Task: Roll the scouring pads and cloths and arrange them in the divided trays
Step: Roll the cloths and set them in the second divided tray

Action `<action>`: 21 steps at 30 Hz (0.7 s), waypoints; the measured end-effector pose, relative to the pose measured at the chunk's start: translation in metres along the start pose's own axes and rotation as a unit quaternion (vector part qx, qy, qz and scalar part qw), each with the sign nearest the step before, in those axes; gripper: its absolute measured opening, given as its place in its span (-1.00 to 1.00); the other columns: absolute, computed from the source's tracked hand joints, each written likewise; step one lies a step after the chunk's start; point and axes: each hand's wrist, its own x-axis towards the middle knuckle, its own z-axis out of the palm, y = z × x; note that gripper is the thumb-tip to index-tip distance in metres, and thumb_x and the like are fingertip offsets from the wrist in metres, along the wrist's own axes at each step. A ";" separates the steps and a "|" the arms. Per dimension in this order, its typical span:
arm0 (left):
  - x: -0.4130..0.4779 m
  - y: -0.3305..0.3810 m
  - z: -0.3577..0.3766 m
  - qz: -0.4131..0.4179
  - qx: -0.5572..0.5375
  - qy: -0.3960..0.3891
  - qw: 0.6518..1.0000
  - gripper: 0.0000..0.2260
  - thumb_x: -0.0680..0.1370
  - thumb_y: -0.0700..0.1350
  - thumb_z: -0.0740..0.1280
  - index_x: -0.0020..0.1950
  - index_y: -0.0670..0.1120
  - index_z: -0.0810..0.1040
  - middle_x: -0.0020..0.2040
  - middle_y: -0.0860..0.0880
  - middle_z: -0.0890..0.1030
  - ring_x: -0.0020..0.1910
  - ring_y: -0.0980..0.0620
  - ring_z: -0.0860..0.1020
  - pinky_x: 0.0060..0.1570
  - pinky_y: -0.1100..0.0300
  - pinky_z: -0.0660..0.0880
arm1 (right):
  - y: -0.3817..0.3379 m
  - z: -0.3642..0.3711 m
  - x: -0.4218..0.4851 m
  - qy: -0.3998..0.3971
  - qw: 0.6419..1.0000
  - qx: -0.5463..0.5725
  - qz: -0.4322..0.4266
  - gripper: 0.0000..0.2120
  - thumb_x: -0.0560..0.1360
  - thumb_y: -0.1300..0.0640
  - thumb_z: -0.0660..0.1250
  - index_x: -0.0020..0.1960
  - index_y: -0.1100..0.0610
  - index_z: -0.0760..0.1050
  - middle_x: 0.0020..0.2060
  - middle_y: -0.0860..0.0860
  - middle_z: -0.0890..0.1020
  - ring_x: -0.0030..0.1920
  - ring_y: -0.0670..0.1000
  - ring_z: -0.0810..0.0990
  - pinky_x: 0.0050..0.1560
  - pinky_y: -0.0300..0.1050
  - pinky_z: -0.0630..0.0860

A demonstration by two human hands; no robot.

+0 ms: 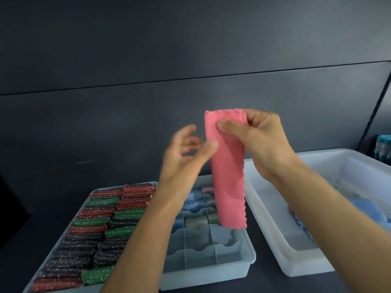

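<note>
Slippage is the likeliest trouble in the head view: the pink cloth hangs in the air above the middle of the surface, folded into a long strip, and only the right hand has it, thumb and fingers pinching its top end. The left hand is blurred, fingers spread and holding nothing, its thumb at the strip's left edge; whether it touches I cannot tell. If that hand starts the roll off-square, the fold may open, or the roll may come out too loose for a compartment. Below, the divided tray holds rolled cloths in its far compartments, with none showing in the near ones. Toward the surface's left edge a second tray is packed with rolled red, green and black scouring pads. Toward the right edge, an open bin holds loose blue cloths.
</note>
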 end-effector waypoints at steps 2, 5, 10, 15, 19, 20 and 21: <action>-0.007 -0.009 0.005 -0.086 -0.066 -0.150 0.983 -0.53 0.42 0.07 0.40 0.28 -0.11 0.53 0.13 -0.01 0.67 0.10 0.11 0.64 0.04 0.22 0.57 | -0.007 -0.003 0.007 -0.037 0.999 0.024 0.019 -0.95 0.44 0.32 0.42 -0.20 0.23 0.60 -0.41 -0.01 0.60 -0.44 -0.09 0.53 -0.45 -0.28 0.42; -0.017 -0.020 0.012 -0.165 -0.098 -0.171 0.966 -0.61 0.48 0.04 0.37 0.14 -0.23 0.61 0.05 -0.20 0.69 0.06 -0.19 0.66 0.11 -0.05 0.59 | -0.012 -0.008 0.017 -0.091 0.994 0.028 0.050 -0.92 0.44 0.28 0.41 -0.20 0.14 0.61 -0.33 0.01 0.62 -0.35 -0.05 0.55 -0.34 -0.21 0.46; -0.010 -0.029 0.013 -0.283 -0.138 -0.127 0.941 -0.66 0.62 0.05 0.24 0.14 -0.19 0.62 0.02 -0.21 0.70 0.02 -0.13 0.68 0.07 -0.02 0.60 | -0.010 -0.017 0.021 -0.149 0.988 0.037 0.009 -0.95 0.36 0.21 0.45 -0.19 0.10 0.61 -0.28 0.00 0.63 -0.24 -0.04 0.57 -0.16 -0.17 0.49; 0.003 -0.037 0.001 -0.354 -0.329 -0.107 0.869 -0.61 0.63 -0.08 0.06 0.34 -0.24 0.46 0.24 -0.30 0.57 0.18 -0.20 0.56 0.26 -0.09 0.46 | 0.010 -0.022 -0.009 -0.191 0.977 -0.056 -0.072 -0.82 0.34 0.26 0.46 -0.06 0.25 0.64 -0.14 0.04 0.73 -0.09 0.05 0.69 -0.01 -0.09 0.61; 0.008 -0.037 -0.013 -0.335 -0.426 -0.114 0.833 -0.46 0.51 0.02 0.14 0.38 -0.29 0.42 0.28 -0.30 0.47 0.24 -0.21 0.46 0.32 -0.18 0.34 | 0.037 -0.028 -0.026 -0.241 0.960 -0.120 -0.083 -0.85 0.37 0.33 0.48 -0.06 0.23 0.67 -0.07 0.04 0.72 0.06 0.06 0.67 0.17 -0.03 0.56; 0.009 -0.035 -0.014 -0.339 -0.427 -0.118 0.830 -0.40 0.49 0.09 0.19 0.38 -0.31 0.42 0.28 -0.31 0.48 0.26 -0.24 0.46 0.26 -0.20 0.40 | 0.042 -0.030 -0.028 -0.249 0.954 -0.138 -0.090 -0.84 0.37 0.35 0.48 -0.06 0.22 0.68 -0.05 0.01 0.72 0.11 0.00 0.65 0.21 -0.07 0.52; 0.010 -0.032 -0.014 -0.343 -0.415 -0.118 0.835 -0.36 0.48 0.14 0.25 0.37 -0.32 0.42 0.27 -0.32 0.50 0.25 -0.26 0.48 0.19 -0.23 0.47 | 0.046 -0.031 -0.030 -0.258 0.948 -0.157 -0.101 -0.83 0.36 0.35 0.49 -0.07 0.20 0.68 -0.03 -0.01 0.72 0.15 -0.05 0.62 0.25 -0.10 0.49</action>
